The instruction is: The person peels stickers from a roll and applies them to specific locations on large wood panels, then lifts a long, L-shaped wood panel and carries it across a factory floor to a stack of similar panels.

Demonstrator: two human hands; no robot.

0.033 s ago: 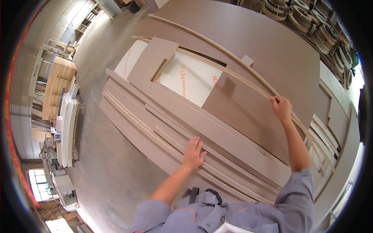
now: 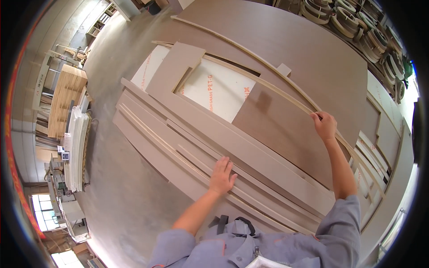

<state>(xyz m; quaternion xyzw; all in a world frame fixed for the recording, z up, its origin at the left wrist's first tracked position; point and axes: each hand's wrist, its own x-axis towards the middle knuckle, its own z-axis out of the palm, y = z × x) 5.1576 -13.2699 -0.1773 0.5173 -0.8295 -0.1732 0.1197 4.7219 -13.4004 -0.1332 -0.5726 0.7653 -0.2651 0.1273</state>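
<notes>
**Right hand (image 2: 325, 126) nudges slightly rightward; left hand (image 2: 220, 177) stays put!**

Just a hair of movement, and the right thumb and fingers are closed on the edge of a long pale-edged strip (image 2: 288, 96). That strip runs diagonally beside the big brown sheet (image 2: 321, 58), passing the cut-out panel (image 2: 172, 73) and its white sheet (image 2: 216, 89) showing through the opening. Down below, the left palm lies flat, fingers straight and gripping nothing, on the long grey-brown panels (image 2: 272, 194). A small block (image 2: 283, 69) sits near the big sheet's pale edge.
</notes>
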